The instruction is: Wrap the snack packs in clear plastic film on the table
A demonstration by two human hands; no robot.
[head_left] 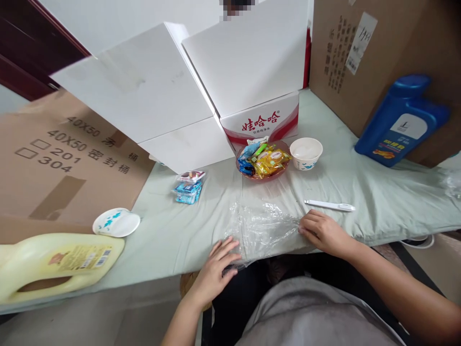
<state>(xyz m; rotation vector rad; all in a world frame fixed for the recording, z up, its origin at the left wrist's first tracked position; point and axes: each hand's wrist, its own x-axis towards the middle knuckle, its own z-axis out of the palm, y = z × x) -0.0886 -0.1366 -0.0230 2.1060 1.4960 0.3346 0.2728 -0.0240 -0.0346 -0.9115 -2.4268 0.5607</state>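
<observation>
A clear plastic bag lies flat on the pale green cloth at the table's front edge. My left hand rests on the bag's left end, fingers stretched out flat. My right hand presses the bag's right end with curled fingers pinching the plastic. Behind the bag stands a reddish bowl heaped with wrapped snacks.
A white bowl sits beside the snack bowl, a white pen lies near my right hand. Small snack packets, a white lid, a yellow jug, a blue jug, an open white carton and brown cardboard boxes surround the area.
</observation>
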